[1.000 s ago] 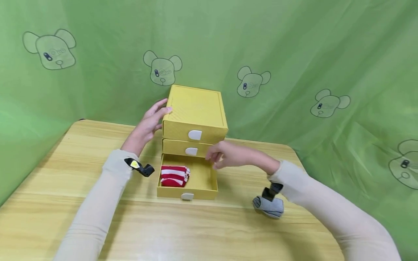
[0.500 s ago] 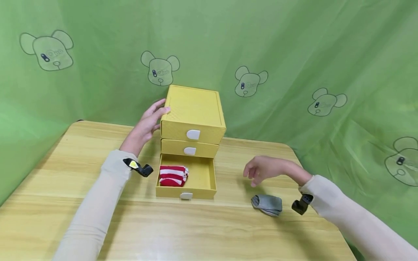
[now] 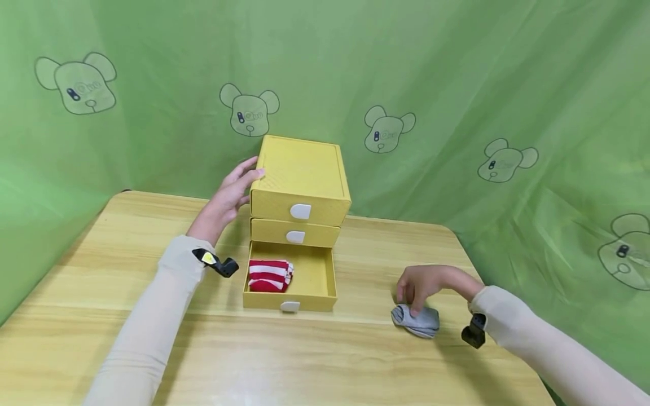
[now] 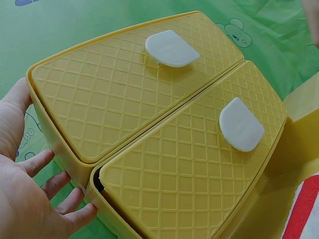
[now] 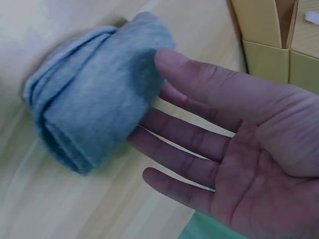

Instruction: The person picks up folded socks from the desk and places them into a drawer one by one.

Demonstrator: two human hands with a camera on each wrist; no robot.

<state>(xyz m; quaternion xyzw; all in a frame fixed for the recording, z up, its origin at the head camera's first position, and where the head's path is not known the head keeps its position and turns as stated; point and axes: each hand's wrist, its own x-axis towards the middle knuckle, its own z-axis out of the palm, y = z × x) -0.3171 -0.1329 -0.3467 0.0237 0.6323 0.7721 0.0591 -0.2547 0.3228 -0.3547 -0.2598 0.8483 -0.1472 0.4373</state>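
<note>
A yellow drawer box (image 3: 304,166) with white tabs stands at the back of the table, its bottom drawer (image 3: 315,276) pulled out. Inside that drawer, on the left, lies a folded red-and-white striped sock (image 3: 269,276). My left hand (image 3: 225,194) rests against the box's left side, thumb at the top edge; in the left wrist view its fingers (image 4: 70,219) lie loosely along the side. My right hand (image 3: 424,285) is over a folded grey sock (image 3: 424,324) to the right. In the right wrist view the thumb touches the sock (image 5: 99,99), with fairly straight fingers at its edge.
The wooden table (image 3: 244,361) extends around the box and the grey sock. A green curtain (image 3: 315,62) with bear-head drawings hangs behind and at the sides. The upper two drawers are pushed in.
My right hand has moved from beside the drawer box rightward, then down onto the grey sock. My left hand has stayed on the box's side.
</note>
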